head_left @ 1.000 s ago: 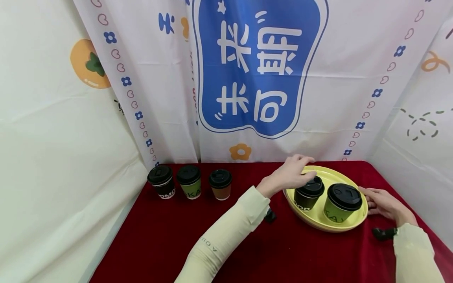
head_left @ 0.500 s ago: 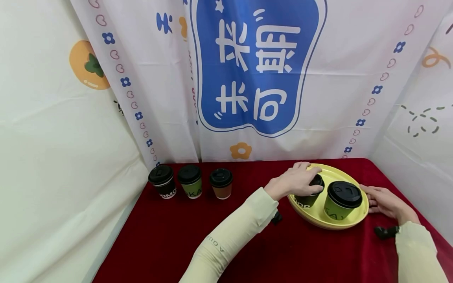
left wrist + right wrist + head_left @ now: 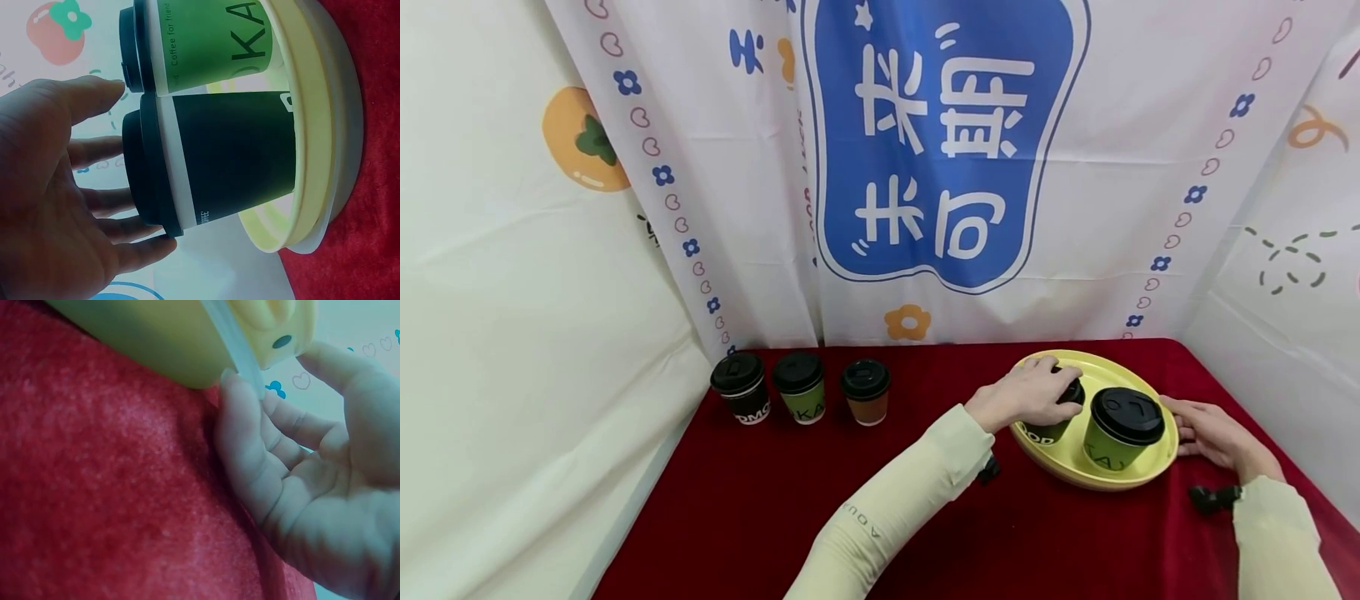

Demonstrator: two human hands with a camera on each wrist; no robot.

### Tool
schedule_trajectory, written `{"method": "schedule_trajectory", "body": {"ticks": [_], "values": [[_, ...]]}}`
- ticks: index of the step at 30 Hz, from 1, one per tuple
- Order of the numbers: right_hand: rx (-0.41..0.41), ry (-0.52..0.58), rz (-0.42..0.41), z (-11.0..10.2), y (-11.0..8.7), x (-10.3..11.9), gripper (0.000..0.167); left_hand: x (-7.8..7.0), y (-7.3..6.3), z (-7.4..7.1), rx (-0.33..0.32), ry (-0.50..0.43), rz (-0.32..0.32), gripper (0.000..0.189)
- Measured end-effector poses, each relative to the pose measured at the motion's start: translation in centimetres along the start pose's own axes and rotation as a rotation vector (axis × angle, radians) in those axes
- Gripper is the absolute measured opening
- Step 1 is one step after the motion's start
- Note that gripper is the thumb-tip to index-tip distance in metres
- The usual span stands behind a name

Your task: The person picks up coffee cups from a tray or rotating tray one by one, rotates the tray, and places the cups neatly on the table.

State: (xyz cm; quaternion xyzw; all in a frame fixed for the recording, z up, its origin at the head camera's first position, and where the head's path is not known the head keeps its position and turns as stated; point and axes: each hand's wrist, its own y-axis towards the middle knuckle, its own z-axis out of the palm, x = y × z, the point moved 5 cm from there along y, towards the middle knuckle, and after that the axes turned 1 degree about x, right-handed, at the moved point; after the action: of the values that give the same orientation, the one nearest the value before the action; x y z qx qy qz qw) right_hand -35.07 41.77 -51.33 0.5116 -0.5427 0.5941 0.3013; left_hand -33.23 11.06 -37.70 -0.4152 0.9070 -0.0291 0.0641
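Observation:
A round yellow tray (image 3: 1075, 479) bears two lidded paper coffee cups. My left hand (image 3: 1030, 392) is over the smaller dark cup (image 3: 237, 144), its fingers extended around the black lid (image 3: 153, 175). In the left wrist view the thumb tip lies near the lid's edge, beside the green cup's lid, and the little finger is at the dark lid's rim. The larger green cup (image 3: 1112, 450) stands to the right. My right hand (image 3: 1217, 429) holds the tray's right rim between thumb and fingers; a small yellow part with a dark spot (image 3: 282, 342) shows there.
Toward the table's back left stand three more lidded cups: a black one (image 3: 751, 406), a green one (image 3: 807, 403) and a smaller brown one (image 3: 868, 408). A dark red cloth (image 3: 880, 517) covers the table. A printed white curtain (image 3: 760, 208) hangs behind.
My left hand has come right and down from beside the dark cup onto its lid, now covering much of it. The right hand stays at the tray's rim.

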Motion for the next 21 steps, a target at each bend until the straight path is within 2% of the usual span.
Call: {"method": "schedule_trajectory", "body": {"ticks": [8, 17, 21], "values": [[-0.012, 0.024, -0.017, -0.12, 0.15, -0.48, 0.028, 0.06, -0.15, -0.15, -0.042, 0.028, 0.031, 0.05], [-0.009, 0.046, -0.023, -0.11, 0.14, -0.7, 0.029, -0.14, -0.12, -0.34, -0.046, 0.059, 0.038, 0.049], [-0.011, 0.044, -0.03, -0.12, 0.0, -0.57, 0.028, -0.1, -0.18, -0.39, -0.074, 0.061, 0.031, 0.046]]}}
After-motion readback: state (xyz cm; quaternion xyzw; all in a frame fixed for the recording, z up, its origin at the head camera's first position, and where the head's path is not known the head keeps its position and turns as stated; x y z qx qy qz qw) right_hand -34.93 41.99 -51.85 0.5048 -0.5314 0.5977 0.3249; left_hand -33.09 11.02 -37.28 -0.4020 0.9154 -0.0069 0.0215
